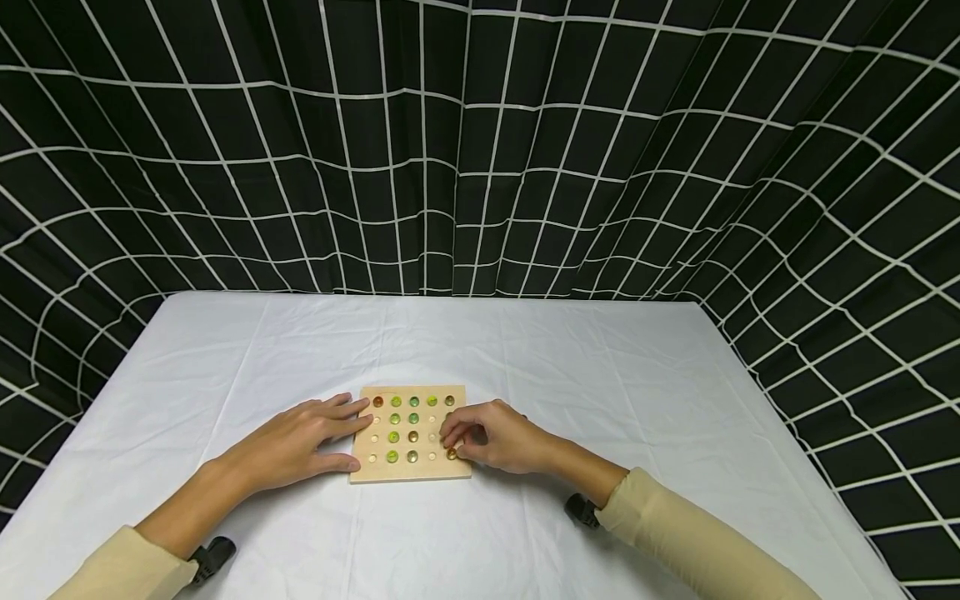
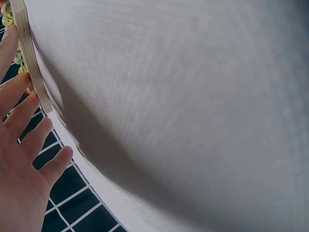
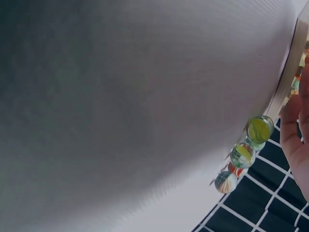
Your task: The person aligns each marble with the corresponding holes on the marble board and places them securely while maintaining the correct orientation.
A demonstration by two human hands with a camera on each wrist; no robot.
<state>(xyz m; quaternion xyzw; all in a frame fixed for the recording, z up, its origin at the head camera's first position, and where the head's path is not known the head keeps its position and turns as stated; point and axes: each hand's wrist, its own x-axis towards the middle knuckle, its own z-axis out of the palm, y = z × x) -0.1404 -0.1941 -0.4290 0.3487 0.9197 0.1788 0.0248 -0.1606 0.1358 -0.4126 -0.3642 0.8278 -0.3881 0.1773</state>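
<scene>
The brown glass marble [image 1: 452,455] at lower centre could be dislodged if brushed by the right hand [image 1: 501,437], grip unclear. The left hand [image 1: 303,437] is spread.

left sleeve [image 1: 127,568] is tan | right sleeve [image 1: 701,533] matches | left wrist gadget [image 1: 216,557] is black, stubby | right wrist gadget [image 1: 581,510] matches

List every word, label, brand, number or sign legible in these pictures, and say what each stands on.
There are none: no readable text in any view.
Wooden board and marbles: no legible lettering or numbers.
Curtain: only white grid lines, no writing.
White cloth: no legible print.
Black wrist devices: too small to read any marking.
</scene>
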